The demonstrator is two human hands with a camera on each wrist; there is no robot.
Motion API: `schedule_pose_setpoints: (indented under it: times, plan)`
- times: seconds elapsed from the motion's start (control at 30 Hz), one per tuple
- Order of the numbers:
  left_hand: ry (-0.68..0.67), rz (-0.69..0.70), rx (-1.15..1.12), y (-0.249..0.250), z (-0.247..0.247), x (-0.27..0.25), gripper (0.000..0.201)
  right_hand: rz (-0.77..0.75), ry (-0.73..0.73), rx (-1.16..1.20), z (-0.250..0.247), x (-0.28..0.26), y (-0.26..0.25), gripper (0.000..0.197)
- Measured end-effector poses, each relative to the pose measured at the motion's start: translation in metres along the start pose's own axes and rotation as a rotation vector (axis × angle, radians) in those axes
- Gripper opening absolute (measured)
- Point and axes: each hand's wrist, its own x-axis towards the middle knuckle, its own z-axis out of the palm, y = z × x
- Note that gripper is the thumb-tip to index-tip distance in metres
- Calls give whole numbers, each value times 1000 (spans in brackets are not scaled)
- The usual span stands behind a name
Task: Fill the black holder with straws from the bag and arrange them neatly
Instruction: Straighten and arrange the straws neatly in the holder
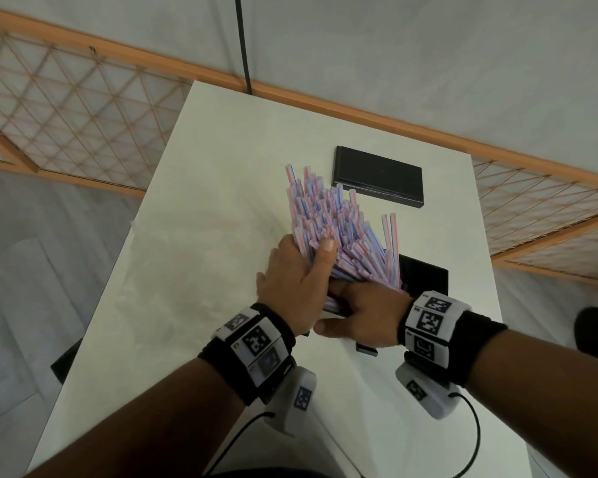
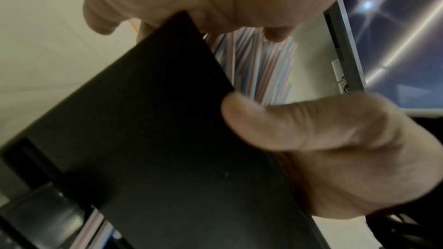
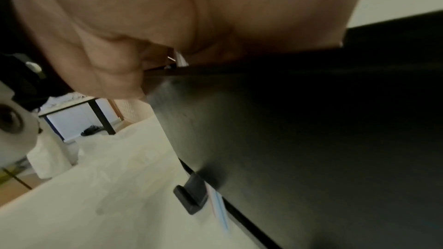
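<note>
A thick bundle of pink-and-blue striped straws fans up and leftward out of the black holder near the table's front. My left hand grips the bundle low down, thumb across its near side. My right hand holds the holder's near wall, thumb pressed on the outside. In the left wrist view the holder's dark wall fills the middle, with straws behind it and the right thumb against it. The right wrist view shows the holder's wall under my palm.
A flat black lid lies on the white table behind the straws. Crumpled clear plastic lies on the table to the left. A black cable hangs at the far edge. Wooden lattice screens flank the table.
</note>
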Motion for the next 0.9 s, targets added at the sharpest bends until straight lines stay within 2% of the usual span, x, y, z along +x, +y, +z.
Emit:
schedule_pose_setpoints:
  times: [0.07, 0.17, 0.23, 0.3, 0.47, 0.57, 0.63, 0.73, 0.9]
  plan:
    - [3, -1, -6, -1, 0, 0, 92, -16, -7, 19, -2, 2, 2, 57]
    - [-8, -1, -11, 1, -2, -2, 72, 54, -70, -46, -4, 5, 7, 70]
    - [-19, -5, -7, 1, -2, -2, 57, 35, -76, -7, -3, 6, 7, 72]
    - [-18, -18, 0, 0, -2, -2, 51, 3, -91, -26, -5, 6, 5, 71]
    - [14, -32, -54, 2, -3, -3, 64, 70, -224, -73, -21, 8, 7, 87]
    - [43, -21, -89, 5, -3, -5, 60, 60, -203, -57, -21, 12, 3, 77]
    - [80, 17, -107, 3, -2, -6, 55, 58, -211, -48, -16, 11, 2, 79]
    - [155, 82, -221, 0, -6, -6, 64, 71, -215, -43, -11, 7, 3, 87]
    - [234, 132, -351, 6, -12, -2, 73, 86, -162, -39, -6, 4, -1, 74]
